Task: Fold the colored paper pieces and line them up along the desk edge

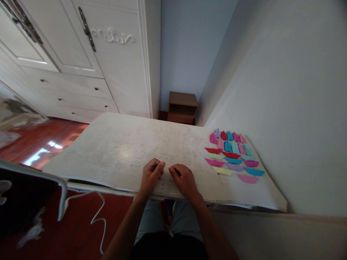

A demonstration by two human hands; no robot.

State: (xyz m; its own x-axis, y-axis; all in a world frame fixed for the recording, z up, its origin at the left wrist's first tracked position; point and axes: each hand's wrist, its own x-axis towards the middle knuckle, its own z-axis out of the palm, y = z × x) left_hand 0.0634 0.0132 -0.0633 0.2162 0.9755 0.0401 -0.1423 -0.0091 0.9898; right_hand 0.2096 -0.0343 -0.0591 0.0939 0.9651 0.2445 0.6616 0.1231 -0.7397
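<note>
Plainly, the left hand [151, 176] and the right hand [184, 178] faced each other over the near part of the table [130, 144], a small gap between them. Both were loosely closed, fingers curled in and thumbs drawn up to the forefingers; whether they touched the tabletop could not be told. To the right of the right hand, well apart from it, lay the boats [233, 160], flat folded paper in red, blue, magenta, lavender, yellow, pale green and pink, set in uneven rows. Just beyond them the peaks [227, 146], folded paper too, were grouped in two tight rows. Farther off, the cupboard [124, 72] bore raised scrollwork [119, 37], too blurred to tell whether it spelled anything. The table's near edge ran under the wrists, above the person's trousers [154, 215]. Its right side narrowed toward the wall [298, 119], just past the boats, while the widest stretch of tabletop spread left and ahead of the hands. Past the far edge stood a brown nightstand [183, 98]; off the near left edge, a white cable [101, 213] trailed over the red floor [78, 224].
</note>
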